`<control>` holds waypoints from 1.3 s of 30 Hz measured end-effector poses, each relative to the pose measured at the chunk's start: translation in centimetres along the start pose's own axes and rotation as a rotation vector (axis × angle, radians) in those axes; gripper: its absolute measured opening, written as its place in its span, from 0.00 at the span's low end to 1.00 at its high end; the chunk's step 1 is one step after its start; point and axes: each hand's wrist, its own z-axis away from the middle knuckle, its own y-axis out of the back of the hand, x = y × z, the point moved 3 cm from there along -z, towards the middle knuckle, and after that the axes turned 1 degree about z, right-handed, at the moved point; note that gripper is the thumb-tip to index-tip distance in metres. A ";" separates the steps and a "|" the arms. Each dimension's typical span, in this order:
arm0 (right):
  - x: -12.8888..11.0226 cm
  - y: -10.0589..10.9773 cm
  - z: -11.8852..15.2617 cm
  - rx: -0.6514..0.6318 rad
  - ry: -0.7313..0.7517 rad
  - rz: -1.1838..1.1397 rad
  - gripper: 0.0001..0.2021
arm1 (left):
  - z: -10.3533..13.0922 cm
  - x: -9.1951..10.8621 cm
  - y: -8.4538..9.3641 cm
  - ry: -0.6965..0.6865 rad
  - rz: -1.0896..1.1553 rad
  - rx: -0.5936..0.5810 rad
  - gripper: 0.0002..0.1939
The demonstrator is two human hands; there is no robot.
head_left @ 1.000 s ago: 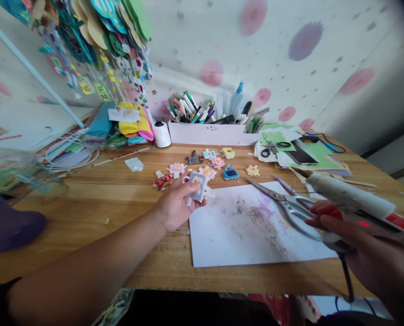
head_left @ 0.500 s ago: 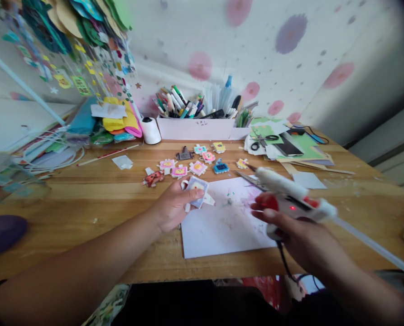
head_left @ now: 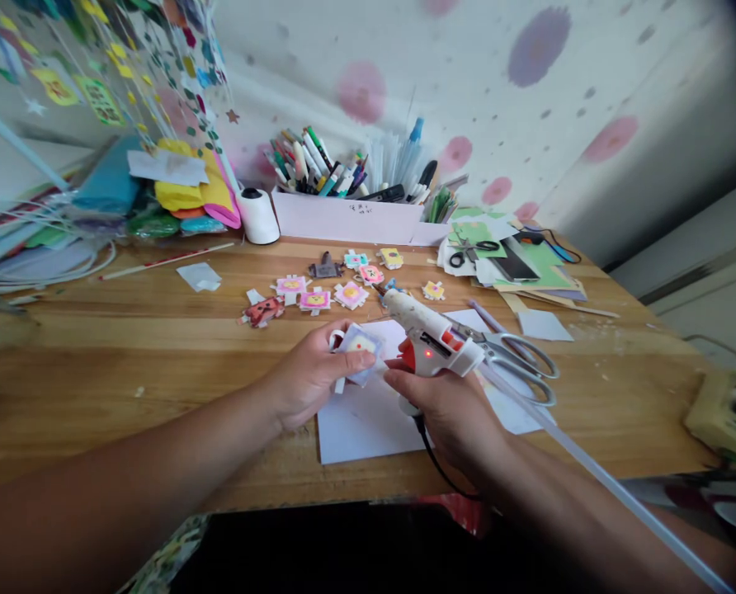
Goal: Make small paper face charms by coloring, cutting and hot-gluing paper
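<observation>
My left hand (head_left: pixel 311 371) pinches a small pale purple paper piece (head_left: pixel 363 340) with a white face and a red dot, white strips sticking out at its side. In my right hand (head_left: pixel 448 404) is a white glue gun (head_left: pixel 426 326) with a red trigger and a lit red light. Its nozzle points up and left, above the paper piece. A long clear glue stick (head_left: pixel 596 470) extends from its back. Under both hands lies a white sheet (head_left: pixel 356 429). Silver-grey scissors (head_left: pixel 516 363) rest on the sheet's right side, partly behind the glue gun.
Several small decorated paper pieces (head_left: pixel 351 294) lie beyond my hands. Further back stand a white box (head_left: pixel 343 216) of pens and a thread spool (head_left: pixel 260 216). Black scissors (head_left: pixel 458 257) and green paper (head_left: pixel 544 268) are at the back right. Colourful bags (head_left: pixel 182 195) sit at the back left.
My right hand has brought the glue gun left, close to my left hand. The silver-grey scissors now show more fully. The view has shifted slightly; my left hand still holds the paper piece.
</observation>
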 end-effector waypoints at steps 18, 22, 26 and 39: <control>-0.2 -0.6 0.0 -0.029 0.072 -0.038 0.14 | -0.2 -0.6 0.5 0.018 -0.067 0.013 0.21; -0.5 -0.6 -0.1 -0.037 0.074 0.005 0.17 | -0.1 -0.5 0.4 0.029 -0.046 -0.001 0.19; -0.6 -0.3 0.0 -0.011 0.034 0.116 0.14 | -0.1 -0.5 0.3 0.046 -0.030 -0.012 0.18; -0.6 1.2 -0.1 0.096 0.053 -0.045 0.14 | 0.0 -0.1 0.5 0.033 -0.096 0.081 0.16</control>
